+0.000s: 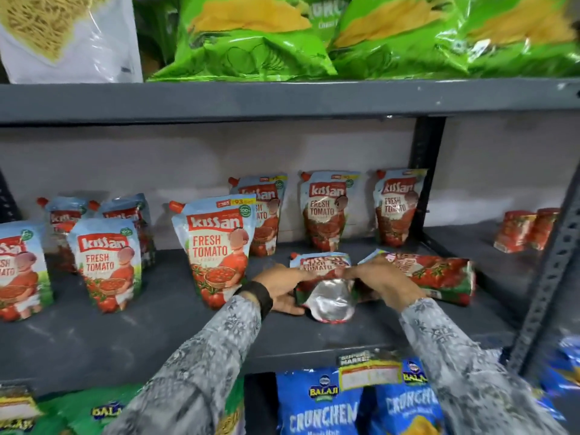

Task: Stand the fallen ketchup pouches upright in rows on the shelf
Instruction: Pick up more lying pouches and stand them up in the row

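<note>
Both hands grip one fallen ketchup pouch (326, 284) lying on the dark grey metal shelf (125, 334); the left hand (282, 290) clasps its side at nine o'clock, the right hand (381, 282) pinches its side at three o'clock; the pouch's silvery, crinkled foil base faces the camera and its red spout points away toward twelve o'clock. Just beyond the right hand, at two o'clock, a second fallen pouch (439, 274) lies flat on its side, glossy and red, close beside the held one. At ten o'clock stands an upright pouch (216, 249), soft and bulging, just beside the left wrist; three more upright pouches (324, 210) line the pale back wall at twelve o'clock; others (106, 262) stand well off at nine o'clock. A black perforated post (426, 171) rises behind the fallen pair. Shiny green snack bags (251, 39) fill the shelf above; blue snack bags (320, 403) sit below, near six o'clock.
</note>
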`<move>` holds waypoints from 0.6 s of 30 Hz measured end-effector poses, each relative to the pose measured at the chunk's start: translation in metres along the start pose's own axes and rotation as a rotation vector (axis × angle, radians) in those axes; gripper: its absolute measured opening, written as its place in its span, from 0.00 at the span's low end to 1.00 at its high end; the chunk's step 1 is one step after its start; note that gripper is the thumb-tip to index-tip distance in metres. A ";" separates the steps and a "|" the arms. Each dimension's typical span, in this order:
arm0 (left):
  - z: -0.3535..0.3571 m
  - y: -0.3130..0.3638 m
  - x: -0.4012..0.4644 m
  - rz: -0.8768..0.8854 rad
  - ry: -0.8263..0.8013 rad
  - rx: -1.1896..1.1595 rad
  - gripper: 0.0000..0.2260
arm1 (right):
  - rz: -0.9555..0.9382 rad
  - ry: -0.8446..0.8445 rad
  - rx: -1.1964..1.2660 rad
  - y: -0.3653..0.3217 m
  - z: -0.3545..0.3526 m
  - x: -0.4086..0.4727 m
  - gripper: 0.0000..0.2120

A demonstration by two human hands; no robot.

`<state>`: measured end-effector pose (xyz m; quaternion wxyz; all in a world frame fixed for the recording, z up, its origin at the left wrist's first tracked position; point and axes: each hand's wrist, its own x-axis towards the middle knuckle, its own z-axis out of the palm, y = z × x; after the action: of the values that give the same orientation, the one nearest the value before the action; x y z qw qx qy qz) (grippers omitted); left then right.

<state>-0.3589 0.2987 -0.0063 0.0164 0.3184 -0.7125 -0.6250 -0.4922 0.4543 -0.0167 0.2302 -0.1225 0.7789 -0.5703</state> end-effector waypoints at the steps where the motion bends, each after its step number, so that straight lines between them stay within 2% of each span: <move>1: 0.000 -0.002 -0.001 0.022 0.013 -0.008 0.10 | -0.021 -0.004 0.041 0.002 0.000 0.000 0.13; 7: 0.004 0.004 -0.009 0.235 0.111 -0.035 0.10 | -0.282 -0.028 0.188 -0.014 0.002 -0.006 0.07; 10: 0.000 0.011 -0.009 0.439 0.217 0.071 0.15 | -0.415 -0.027 0.289 -0.026 0.002 -0.010 0.11; 14: 0.002 0.005 -0.009 0.651 0.440 0.220 0.27 | -0.549 0.069 0.333 -0.025 0.005 -0.009 0.15; 18: 0.010 -0.019 -0.004 0.676 0.501 0.259 0.25 | -0.520 0.041 0.321 0.004 0.020 -0.003 0.20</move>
<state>-0.3518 0.3085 -0.0242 0.3520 0.2087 -0.8233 -0.3934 -0.4792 0.4402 -0.0250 0.0771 -0.2682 0.6260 -0.7282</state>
